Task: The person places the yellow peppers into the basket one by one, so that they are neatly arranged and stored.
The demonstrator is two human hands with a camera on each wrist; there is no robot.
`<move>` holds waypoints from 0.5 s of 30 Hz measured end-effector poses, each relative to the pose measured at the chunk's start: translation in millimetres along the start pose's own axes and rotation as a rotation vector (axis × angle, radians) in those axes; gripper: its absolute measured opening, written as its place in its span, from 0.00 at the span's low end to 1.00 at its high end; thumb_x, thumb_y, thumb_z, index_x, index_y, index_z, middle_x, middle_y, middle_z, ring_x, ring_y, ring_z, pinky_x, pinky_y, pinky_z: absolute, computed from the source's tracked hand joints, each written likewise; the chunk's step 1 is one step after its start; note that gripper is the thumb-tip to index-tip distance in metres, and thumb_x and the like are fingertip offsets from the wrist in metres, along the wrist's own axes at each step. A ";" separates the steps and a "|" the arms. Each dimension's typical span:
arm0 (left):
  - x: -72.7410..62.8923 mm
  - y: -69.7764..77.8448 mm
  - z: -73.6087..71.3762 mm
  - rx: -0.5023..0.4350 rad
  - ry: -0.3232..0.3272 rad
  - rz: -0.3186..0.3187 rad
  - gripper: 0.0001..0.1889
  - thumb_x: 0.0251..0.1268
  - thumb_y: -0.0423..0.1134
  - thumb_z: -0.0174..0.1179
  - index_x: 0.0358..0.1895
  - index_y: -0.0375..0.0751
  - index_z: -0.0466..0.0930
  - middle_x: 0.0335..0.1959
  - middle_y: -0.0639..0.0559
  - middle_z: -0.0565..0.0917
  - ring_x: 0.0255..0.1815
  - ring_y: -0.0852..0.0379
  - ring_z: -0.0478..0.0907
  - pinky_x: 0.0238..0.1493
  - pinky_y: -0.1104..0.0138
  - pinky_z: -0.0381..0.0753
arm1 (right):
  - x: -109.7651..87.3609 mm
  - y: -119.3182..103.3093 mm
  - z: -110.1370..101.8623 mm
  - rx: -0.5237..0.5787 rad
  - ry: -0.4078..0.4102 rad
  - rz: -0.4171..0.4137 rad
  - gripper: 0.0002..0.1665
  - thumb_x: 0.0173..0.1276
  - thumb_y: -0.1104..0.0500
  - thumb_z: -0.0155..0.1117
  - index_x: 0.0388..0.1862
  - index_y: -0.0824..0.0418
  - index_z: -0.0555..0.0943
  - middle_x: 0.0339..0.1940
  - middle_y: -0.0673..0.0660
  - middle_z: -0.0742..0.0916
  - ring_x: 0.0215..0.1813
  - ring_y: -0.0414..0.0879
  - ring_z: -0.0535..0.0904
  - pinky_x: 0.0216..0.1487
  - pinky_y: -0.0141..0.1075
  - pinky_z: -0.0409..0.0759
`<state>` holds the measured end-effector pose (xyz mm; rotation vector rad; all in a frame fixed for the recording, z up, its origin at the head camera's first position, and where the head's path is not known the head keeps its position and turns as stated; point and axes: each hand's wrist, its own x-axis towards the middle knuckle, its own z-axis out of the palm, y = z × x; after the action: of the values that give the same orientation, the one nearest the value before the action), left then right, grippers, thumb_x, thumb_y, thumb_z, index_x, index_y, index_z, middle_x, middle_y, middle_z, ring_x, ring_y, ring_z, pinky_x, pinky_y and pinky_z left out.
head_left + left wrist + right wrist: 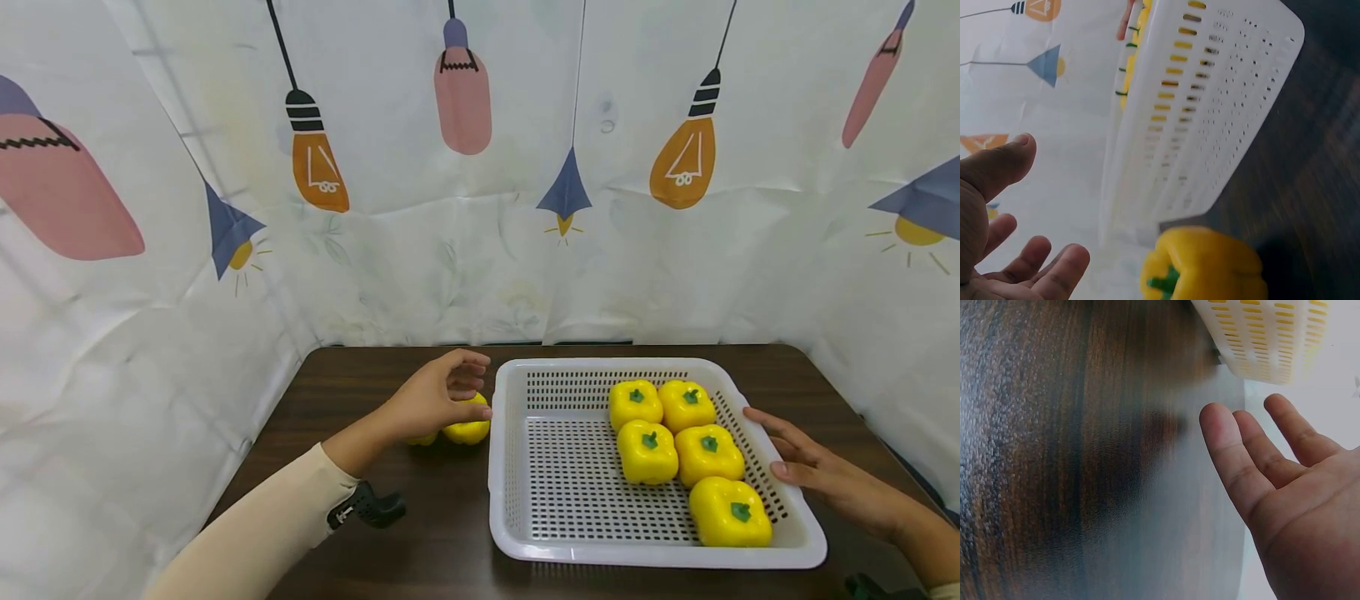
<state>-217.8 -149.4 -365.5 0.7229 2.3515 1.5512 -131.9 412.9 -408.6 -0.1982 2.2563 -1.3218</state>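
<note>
My left hand (431, 396) hovers beside the left rim of a white perforated plastic basket (558, 542), fingers loosely bent with nothing between them. Just under it, a yellow bell pepper (467, 431) lies on the table, and a sliver of another bell pepper (422, 439) peeks out below the wrist. The left wrist view shows the nearer pepper (1207, 262) on the tabletop by the basket wall, apart from the fingers. At the right rim, my right hand (832, 475) has its fingers extended along the basket's outside. Several yellow bell peppers (647, 452) with green stems fill the basket's right half.
The dark wood-grain table (442, 517) carries the basket on its right side. A pale curtain (450, 275) printed with hanging lamps encloses the back and both sides. A dark wrist strap (367, 506) sits over the left sleeve.
</note>
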 end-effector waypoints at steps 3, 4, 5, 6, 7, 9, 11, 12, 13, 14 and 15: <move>-6.8 -6.2 -10.4 0.010 0.018 -0.011 0.37 0.57 0.40 0.78 0.69 0.44 0.71 0.65 0.49 0.76 0.64 0.47 0.77 0.62 0.60 0.80 | 0.0 0.1 0.5 -0.001 0.001 0.001 0.43 0.83 0.50 0.42 0.85 0.34 0.33 0.76 0.85 0.43 0.68 0.69 0.69 0.54 0.68 0.77; -8.9 -8.6 -13.8 0.013 0.025 -0.015 0.37 0.58 0.41 0.78 0.70 0.44 0.70 0.66 0.49 0.75 0.64 0.48 0.77 0.62 0.60 0.79 | 0.2 0.2 0.5 0.000 0.001 -0.001 0.43 0.83 0.50 0.42 0.85 0.34 0.33 0.76 0.86 0.43 0.68 0.70 0.69 0.54 0.68 0.77; -10.9 -11.0 -17.2 0.014 0.030 -0.016 0.37 0.58 0.41 0.78 0.70 0.44 0.70 0.67 0.48 0.75 0.65 0.47 0.76 0.62 0.59 0.79 | 0.3 0.3 0.6 0.000 0.003 0.004 0.43 0.83 0.50 0.42 0.84 0.33 0.33 0.76 0.85 0.43 0.68 0.70 0.69 0.54 0.68 0.78; -13.0 -13.6 -20.5 0.014 0.035 -0.018 0.37 0.59 0.41 0.77 0.70 0.43 0.70 0.67 0.47 0.75 0.65 0.46 0.76 0.63 0.59 0.79 | 0.3 0.4 0.6 0.001 0.004 0.006 0.43 0.83 0.50 0.43 0.84 0.33 0.33 0.76 0.85 0.42 0.68 0.70 0.69 0.54 0.68 0.78; -15.1 -16.4 -23.7 0.017 0.041 -0.020 0.37 0.59 0.41 0.77 0.70 0.43 0.69 0.68 0.47 0.74 0.66 0.46 0.76 0.63 0.58 0.79 | 0.4 0.4 0.8 0.005 0.006 0.010 0.43 0.82 0.49 0.43 0.84 0.32 0.33 0.76 0.85 0.42 0.68 0.70 0.69 0.54 0.68 0.78; -19.1 -21.0 -29.8 0.022 0.050 -0.025 0.37 0.59 0.41 0.77 0.71 0.43 0.69 0.68 0.46 0.73 0.67 0.45 0.75 0.64 0.58 0.78 | 0.8 0.5 0.8 0.008 0.009 0.015 0.43 0.82 0.49 0.43 0.84 0.31 0.33 0.76 0.85 0.42 0.68 0.69 0.70 0.54 0.68 0.78; -22.9 -25.7 -35.2 0.030 0.055 -0.027 0.38 0.60 0.40 0.76 0.71 0.42 0.68 0.69 0.45 0.73 0.68 0.44 0.74 0.65 0.57 0.77 | 1.3 0.8 0.7 0.007 0.012 0.018 0.44 0.82 0.48 0.44 0.84 0.31 0.33 0.76 0.85 0.42 0.67 0.69 0.70 0.54 0.68 0.78; -24.6 -28.2 -37.7 0.034 0.056 -0.028 0.38 0.60 0.41 0.76 0.72 0.42 0.68 0.69 0.45 0.73 0.68 0.44 0.73 0.65 0.57 0.77 | 1.3 0.9 0.6 0.005 0.011 0.016 0.44 0.82 0.48 0.44 0.84 0.32 0.33 0.76 0.85 0.42 0.67 0.69 0.70 0.54 0.68 0.78; -26.2 -30.5 -40.0 0.037 0.057 -0.030 0.38 0.60 0.41 0.76 0.72 0.42 0.68 0.69 0.44 0.73 0.68 0.44 0.73 0.65 0.57 0.77 | 1.4 0.9 0.5 0.003 0.010 0.015 0.44 0.82 0.48 0.44 0.84 0.32 0.33 0.76 0.85 0.42 0.67 0.69 0.70 0.54 0.68 0.78; -27.7 -32.8 -42.3 0.040 0.056 -0.031 0.38 0.60 0.41 0.76 0.72 0.42 0.68 0.70 0.44 0.72 0.69 0.43 0.73 0.66 0.56 0.76 | 1.5 1.0 0.3 0.000 0.011 0.018 0.44 0.82 0.48 0.44 0.84 0.32 0.33 0.77 0.84 0.42 0.68 0.69 0.70 0.54 0.68 0.78; -29.2 -35.3 -44.6 0.041 0.057 -0.034 0.38 0.60 0.41 0.76 0.72 0.42 0.68 0.70 0.44 0.72 0.69 0.43 0.72 0.66 0.56 0.76 | 1.6 1.1 0.2 0.000 0.010 0.015 0.44 0.82 0.48 0.44 0.84 0.32 0.33 0.77 0.84 0.42 0.68 0.69 0.70 0.54 0.68 0.78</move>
<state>-222.6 -211.1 -381.4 0.6529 2.4300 1.5328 -133.0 412.7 -410.2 -0.1745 2.2614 -1.3175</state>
